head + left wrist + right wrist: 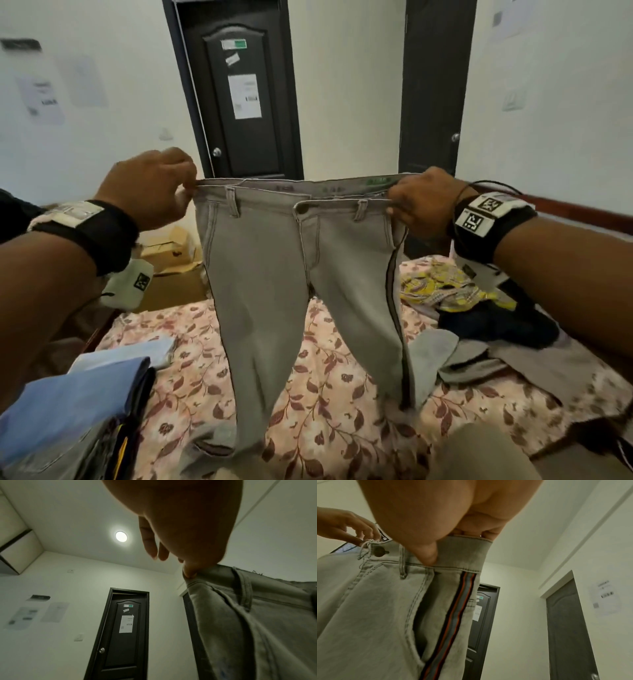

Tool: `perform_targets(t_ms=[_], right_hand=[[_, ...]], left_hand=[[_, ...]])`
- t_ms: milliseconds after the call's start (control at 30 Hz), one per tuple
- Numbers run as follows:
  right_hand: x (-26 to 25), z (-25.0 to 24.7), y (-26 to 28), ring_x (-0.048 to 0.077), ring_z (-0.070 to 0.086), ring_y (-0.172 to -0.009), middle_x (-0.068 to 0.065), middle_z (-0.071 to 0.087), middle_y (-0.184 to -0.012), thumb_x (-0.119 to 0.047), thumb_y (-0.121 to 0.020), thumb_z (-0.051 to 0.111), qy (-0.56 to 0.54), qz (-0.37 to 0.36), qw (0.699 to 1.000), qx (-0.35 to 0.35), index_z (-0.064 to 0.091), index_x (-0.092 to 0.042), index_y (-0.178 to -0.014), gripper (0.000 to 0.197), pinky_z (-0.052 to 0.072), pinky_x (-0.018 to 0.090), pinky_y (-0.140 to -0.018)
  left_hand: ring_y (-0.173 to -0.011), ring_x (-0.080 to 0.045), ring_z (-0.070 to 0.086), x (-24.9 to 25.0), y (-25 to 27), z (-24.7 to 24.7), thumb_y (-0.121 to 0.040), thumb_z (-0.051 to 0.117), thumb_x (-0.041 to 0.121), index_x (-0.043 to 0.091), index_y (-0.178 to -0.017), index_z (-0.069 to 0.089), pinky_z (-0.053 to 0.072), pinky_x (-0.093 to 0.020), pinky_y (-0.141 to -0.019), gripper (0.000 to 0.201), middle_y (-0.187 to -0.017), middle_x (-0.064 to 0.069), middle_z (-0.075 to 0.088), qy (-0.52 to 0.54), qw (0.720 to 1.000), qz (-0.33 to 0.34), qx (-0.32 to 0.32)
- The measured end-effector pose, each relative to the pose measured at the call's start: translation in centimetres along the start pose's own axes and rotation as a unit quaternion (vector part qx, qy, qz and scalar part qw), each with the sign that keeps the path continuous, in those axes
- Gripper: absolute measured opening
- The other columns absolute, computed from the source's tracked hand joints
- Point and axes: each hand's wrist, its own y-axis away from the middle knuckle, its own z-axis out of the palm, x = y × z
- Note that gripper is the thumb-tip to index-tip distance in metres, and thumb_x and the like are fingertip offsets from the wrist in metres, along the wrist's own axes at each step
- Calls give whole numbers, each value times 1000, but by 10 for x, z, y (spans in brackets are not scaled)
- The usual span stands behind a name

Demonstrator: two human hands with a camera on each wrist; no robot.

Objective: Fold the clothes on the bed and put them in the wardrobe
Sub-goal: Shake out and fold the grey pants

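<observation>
Jeans (274,274) hung by the waistband, pinched at each end by left hand (150,188) and right hand (423,202) — loose legs could likely twist, spoiling the fold.

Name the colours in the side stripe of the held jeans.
Black, orange-red and grey-blue on the side stripe; right wrist view shows it best.

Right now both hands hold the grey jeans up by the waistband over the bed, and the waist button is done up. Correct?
Not quite. The left hand and right hand do hold the grey jeans up by the waistband over the bed, but the button is undone: the right wrist view shows it bare, and the head view shows the waistband gaping open.
</observation>
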Motion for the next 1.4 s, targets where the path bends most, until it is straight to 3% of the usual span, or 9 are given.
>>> perform_targets(t_ms=[233, 433, 600, 733, 900, 1033, 1133, 1267, 1400], right_hand=[[33, -29, -13, 18, 60, -106, -11, 59, -97, -48, -79, 35, 78, 90, 982, -144, 55, -28, -69, 30, 32, 50, -98], [90, -95, -17, 34, 64, -90, 11, 68, -102, -60, -91, 49, -14, 94, 995, 39, 81, -19, -91, 52, 54, 41, -82], [105, -180, -45, 41, 59, -97, 20, 62, -106, -44, -96, 62, -54, 137, 961, 233, 72, -9, -102, 37, 50, 47, -84], [107, -197, -57, 37, 60, -94, 16, 68, -102, -48, -96, 63, -54, 155, 981, 102, 70, -15, -90, 34, 46, 39, -80], [113, -204, -60, 38, 56, -78, 13, 61, -74, -38, -96, 65, -123, 165, 961, 184, 62, -8, -74, 38, 47, 41, -71], [113, -194, -50, 29, 58, -62, 13, 62, -64, -20, -96, 69, -307, 129, 915, 226, 63, -6, -88, 17, 43, 26, -58], [100, -170, -51, 21, 56, -56, 11, 64, -61, -9, -92, 72, -430, 172, 860, 217, 65, -13, -105, 16, 51, 28, -58], [39, -131, -84, 26, 66, -73, 7, 69, -77, -15, -83, 66, -479, 294, 812, 156, 66, -20, -72, 11, 61, 41, -74], [-55, -89, -93, 16, 69, -70, -4, 70, -69, -14, -77, 66, -552, 239, 781, 168, 74, -13, -73, 9, 63, 40, -70]], left_hand=[[-85, -31, 66, 51, 13, -42, -90, 65, 34, 21, -73, 58, 56, -38, -74, 23, -90, -8, 70, 509, 851, 37, -123], [-68, -27, 56, -9, -38, -64, -100, 39, 50, 27, -91, 50, 51, -43, -67, 27, -75, 0, 54, 36, 980, 182, -69], [-79, -47, 60, -51, -119, -132, -96, 49, 36, 10, -97, 69, 49, -52, -69, 34, -74, -26, 63, -109, 984, -3, 144], [-96, -42, 61, -57, -123, -140, -99, 55, 42, 14, -93, 74, 53, -50, -70, 35, -89, -11, 72, -141, 987, 39, 68], [-116, -31, 57, -81, -117, -150, -94, 53, 60, 17, -78, 63, 46, -35, -95, 48, -114, -9, 65, 62, 994, -12, 91], [-79, -19, 70, -80, -90, -153, -72, 77, 73, 12, -71, 52, 62, -25, -75, 66, -82, -11, 66, 429, 893, -125, 43], [-58, -26, 63, -78, -82, -132, -77, 86, 54, 14, -68, 54, 60, -34, -56, 52, -60, -8, 64, 440, 873, -202, 61], [-44, -17, 41, -23, -89, -84, -81, 87, 38, 16, -59, 53, 34, -24, -47, 46, -42, 7, 48, 434, 835, -335, 48], [-50, -9, 48, 74, -88, -30, -86, 82, 35, 18, -58, 57, 39, -22, -48, 42, -55, 8, 53, 448, 850, -277, 10]])
